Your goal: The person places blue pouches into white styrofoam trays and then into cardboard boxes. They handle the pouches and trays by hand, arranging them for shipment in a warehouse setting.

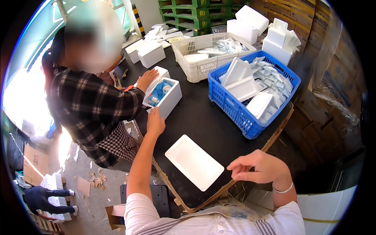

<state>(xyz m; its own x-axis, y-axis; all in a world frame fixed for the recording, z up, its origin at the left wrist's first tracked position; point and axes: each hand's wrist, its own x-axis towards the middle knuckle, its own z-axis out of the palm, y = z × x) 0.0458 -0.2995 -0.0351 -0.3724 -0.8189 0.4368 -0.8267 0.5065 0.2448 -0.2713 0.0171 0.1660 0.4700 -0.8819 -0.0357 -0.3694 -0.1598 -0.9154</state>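
My left hand [156, 124] reaches forward, its fingers closed on the near edge of a white foam box [171, 101]. Inside the box lies a blue-and-white plastic packet [159, 93]. A co-worker's hand [147, 80] rests at the far side of this box, by another white foam piece. Nearer to me a white foam lid [194, 162] lies flat on the black table [172, 180]. Beside the lid's right corner hovers my right hand [256, 166], its fingers loosely bent and apart, with nothing visible in them.
A blue crate [235, 113] holds foam lids and many small white packs. Behind it stands a white crate [192, 74]. White foam boxes [152, 55] sit at the table's far end. A co-worker in a plaid shirt [94, 98] stands at the left. Cartons [337, 66] are stacked at right.
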